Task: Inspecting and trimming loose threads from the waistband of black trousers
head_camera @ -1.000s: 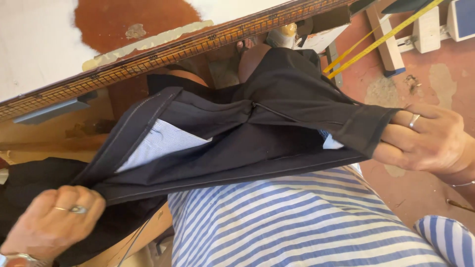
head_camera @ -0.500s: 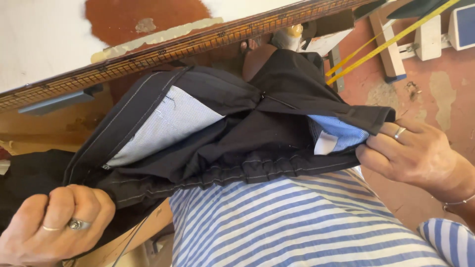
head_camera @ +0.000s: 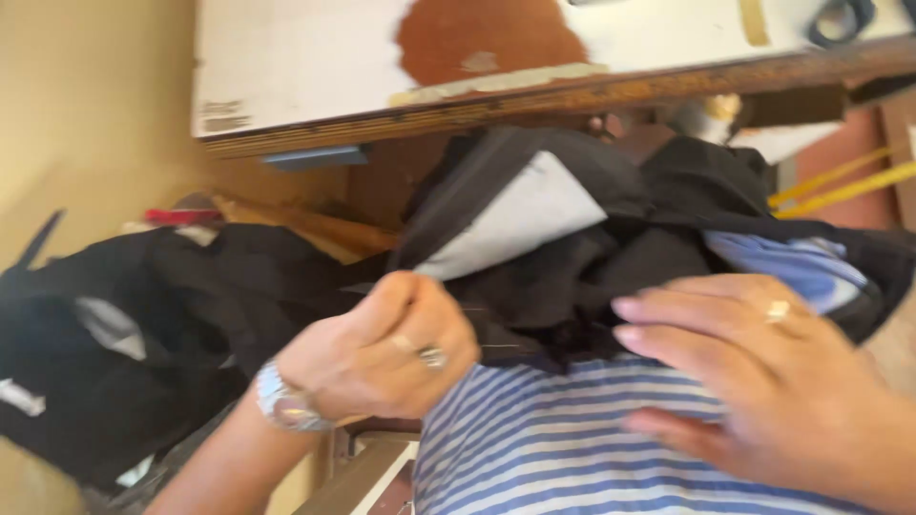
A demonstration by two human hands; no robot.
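Both hands are at the dark garment (head_camera: 572, 277) bunched against my stomach, over my blue-and-white striped shirt (head_camera: 553, 448). My left hand (head_camera: 382, 353) is curled into a loose fist, fingers folded in around the garment's lower edge just below its pale lining (head_camera: 520, 215), so it has hold of the cloth; a ring (head_camera: 431, 357) sits on one finger and a silvery watch (head_camera: 283, 404) on the wrist. My right hand (head_camera: 754, 372) is flat and spread, fingers stretched leftward across the cloth, fingertips resting on the black fabric, a gold ring (head_camera: 778, 310) showing; whether the thumb pinches anything underneath I cannot tell. Just past that hand a blue lining (head_camera: 801, 267) pokes out of the dark folds. To my left, a bit further off, lies a heap of black cloth (head_camera: 124, 343) with pale bits of lining in it, well apart from the piece I am holding. Beyond everything runs a white tabletop (head_camera: 315, 57) with a big brown worn patch (head_camera: 487, 38) and a rough wooden edge (head_camera: 572, 100), tilted across the top of the view. Yellow straps (head_camera: 840, 181) show far right, blurred.
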